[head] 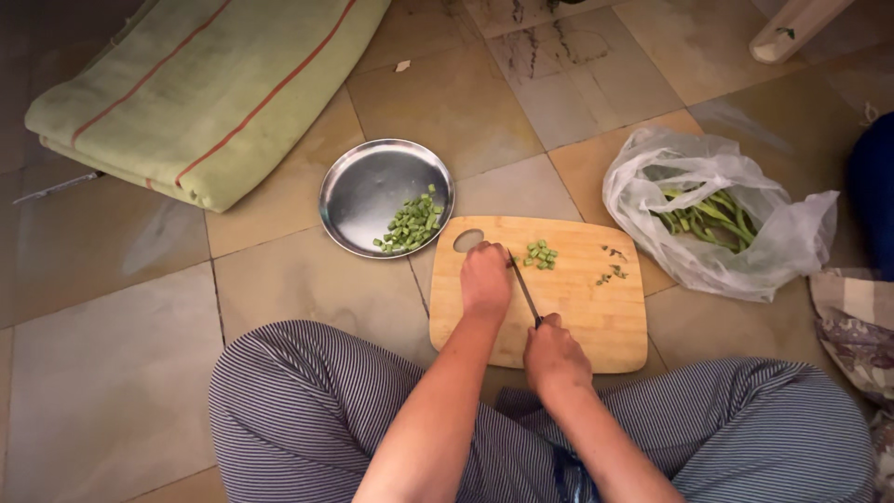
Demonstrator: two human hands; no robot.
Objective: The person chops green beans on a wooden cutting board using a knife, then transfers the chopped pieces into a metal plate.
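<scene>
**Figure: Cutting green beans on a board, seen from above**

I sit cross-legged on the tiled floor, my striped trousers filling the lower edge of the view. A wooden cutting board lies on the floor just in front of my knees. My left hand rests knuckles-up on the board near its oval handle hole, fingers curled down over something I cannot make out; whatever is under the palm is hidden. My right hand is clenched around the handle of a knife, and the handle itself is covered by my fingers. The thin dark blade runs up and left from my right hand to end beside my left hand. A small heap of cut green pieces lies on the board just right of the blade tip, and a few dark trimmings sit apart further right.

A round steel plate stands on the floor, touching or just beside the board's upper left corner; more chopped pieces are gathered at its lower right side. To the right of the board, a crumpled clear plastic bag holds whole green beans, partly veiled by the plastic. A folded green cloth with 2 orange stripes lies at upper left, cut off by the frame. A patterned fabric and a pale object at the right edge are also cut off.
</scene>
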